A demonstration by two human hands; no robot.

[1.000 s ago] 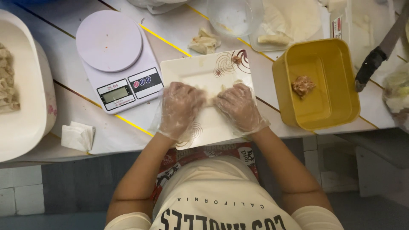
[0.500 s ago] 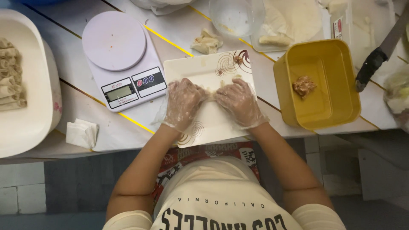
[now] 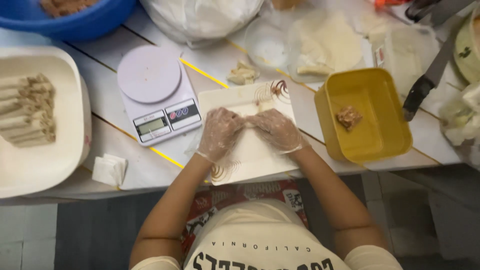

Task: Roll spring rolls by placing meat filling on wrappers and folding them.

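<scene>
While your two gloved hands meet over the white rectangular plate (image 3: 250, 155), your left hand (image 3: 220, 132) and your right hand (image 3: 276, 131) both lie curled and palm-down on a thin pale wrapper (image 3: 260, 106), fingertips almost touching each other. How tightly the fingers close on it, I cannot tell, because the hands cover most of it. I judge this wrapper to be very light, soft and easy to tear, and perhaps a little slippery under the plastic gloves, so it is better to hold it along the rolled edge with all fingertips spread, not to pinch one corner.

Just left of the plate sits a white kitchen scale (image 3: 157, 95) with a round platform and a small grey display. Left of it, a small folded white paper (image 3: 110, 170) lies near the table edge, and a large white tray (image 3: 45, 160) holds finished rolls (image 3: 27, 110) in a row. To your right, a yellow square container (image 3: 365, 120) has one lump of brown filling (image 3: 348, 117) inside.

Farther away are a stack of round wrappers (image 3: 327, 42) under clear plastic, a knife (image 3: 425, 82) with a black handle, a blue bowl (image 3: 80, 22), and a white plastic bag (image 3: 200, 17). Labels are too small to describe.
</scene>
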